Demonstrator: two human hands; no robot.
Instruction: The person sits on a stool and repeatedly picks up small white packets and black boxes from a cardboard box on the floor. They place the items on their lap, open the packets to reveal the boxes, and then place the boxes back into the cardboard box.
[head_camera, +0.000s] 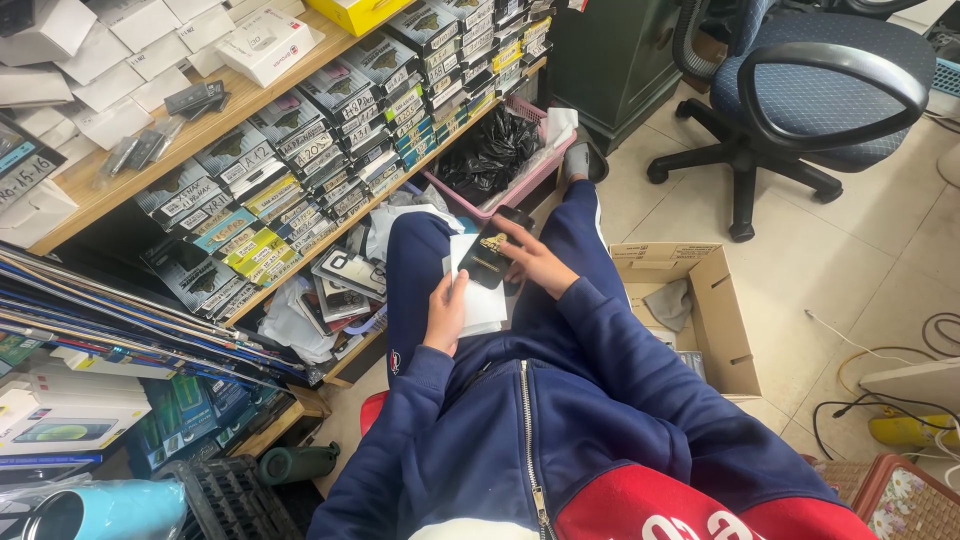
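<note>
I sit with blue trousers and a blue zip jacket, legs stretched toward the shelves. My left hand (446, 312) rests on a flat white packet (478, 290) lying on my lap. My right hand (537, 262) holds a slim black phone-case box with a gold emblem (493, 254) above the white packet. Both hands are close together over my thighs.
Wooden shelves (200, 140) at left carry rows of stacked small boxes. A pink basket with a black bag (497, 160) stands by my foot. An open cardboard box (700, 310) sits on the tiled floor at right, a blue office chair (810, 90) beyond it. Cables lie at far right.
</note>
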